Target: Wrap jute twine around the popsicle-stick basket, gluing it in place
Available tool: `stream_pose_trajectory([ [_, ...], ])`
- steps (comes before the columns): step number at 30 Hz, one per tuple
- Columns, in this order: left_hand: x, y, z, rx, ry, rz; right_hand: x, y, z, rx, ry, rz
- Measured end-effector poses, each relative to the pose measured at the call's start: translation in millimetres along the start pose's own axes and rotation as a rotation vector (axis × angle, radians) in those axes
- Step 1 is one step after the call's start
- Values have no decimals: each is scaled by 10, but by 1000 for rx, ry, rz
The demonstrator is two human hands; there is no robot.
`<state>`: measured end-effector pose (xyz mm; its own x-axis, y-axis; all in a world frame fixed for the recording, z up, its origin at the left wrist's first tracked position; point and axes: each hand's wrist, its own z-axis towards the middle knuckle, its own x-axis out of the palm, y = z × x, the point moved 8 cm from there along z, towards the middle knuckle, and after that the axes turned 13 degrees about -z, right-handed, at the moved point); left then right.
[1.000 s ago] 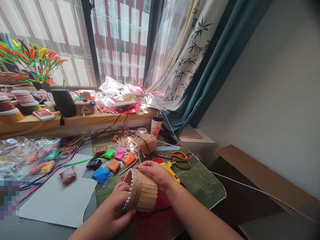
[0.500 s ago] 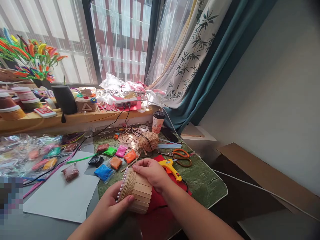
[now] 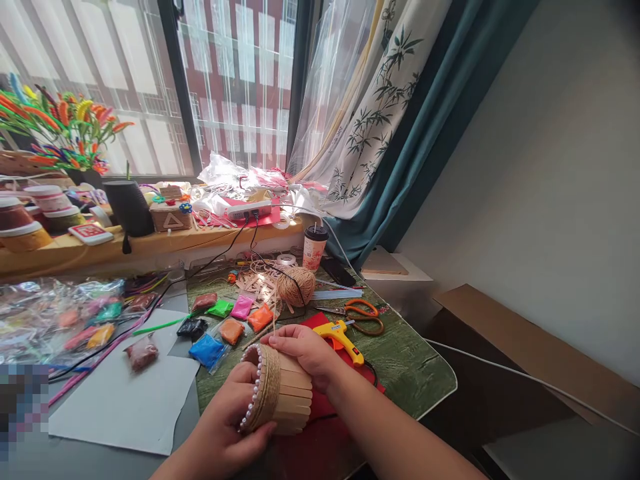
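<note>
A container of upright wooden sticks (image 3: 296,395) is held tilted on its side above the near part of the tabletop (image 3: 410,383), its open mouth turned toward the left. White pearl-like beads (image 3: 258,387) line the rim, and beside them a band of twine (image 3: 271,393) wraps the wall. The person's left hand (image 3: 241,408) grasps the container at its mouth, fingers reaching inside and thumb against the outside. The right hand (image 3: 303,348) pinches a strand of twine (image 3: 274,325) at the container's upper side; the strand rises toward a ball of twine (image 3: 295,287). Just beyond the right hand, a yellow glue gun (image 3: 342,337) lies on a red sheet (image 3: 325,440), with orange-handled scissors (image 3: 369,328) near it. To the left of the ball lie small colourful packets, among them a blue packet (image 3: 207,350) and an orange packet (image 3: 261,317). Behind the ball stands a lidded paper cup (image 3: 314,250), next to a dark phone (image 3: 338,272).
</note>
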<state>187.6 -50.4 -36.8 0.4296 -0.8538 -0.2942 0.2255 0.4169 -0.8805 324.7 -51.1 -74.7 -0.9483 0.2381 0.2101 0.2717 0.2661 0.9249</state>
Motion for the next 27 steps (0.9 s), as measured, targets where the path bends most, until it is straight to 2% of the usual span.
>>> stream_pose_trajectory([
  [3,33,-57,30,10,64,79,51,5,-20,-9,50,48],
  [6,-2,-67,34,8,48,117,43,0,-22,-19,37,46],
  [12,-174,175,-62,-146,-157,39,-105,109,-49,-145,-182,-98],
  [15,-236,369,-122,-294,-325,-159,-97,168,-96,-213,-279,-240],
  [18,-238,515,-162,-409,-475,-394,-13,200,-112,-284,-277,-295],
  [21,-214,560,-162,-432,-502,-488,20,193,-86,-294,-242,-288],
  [27,-234,581,-227,-385,-494,-454,-7,228,-54,-249,-195,-273],
])
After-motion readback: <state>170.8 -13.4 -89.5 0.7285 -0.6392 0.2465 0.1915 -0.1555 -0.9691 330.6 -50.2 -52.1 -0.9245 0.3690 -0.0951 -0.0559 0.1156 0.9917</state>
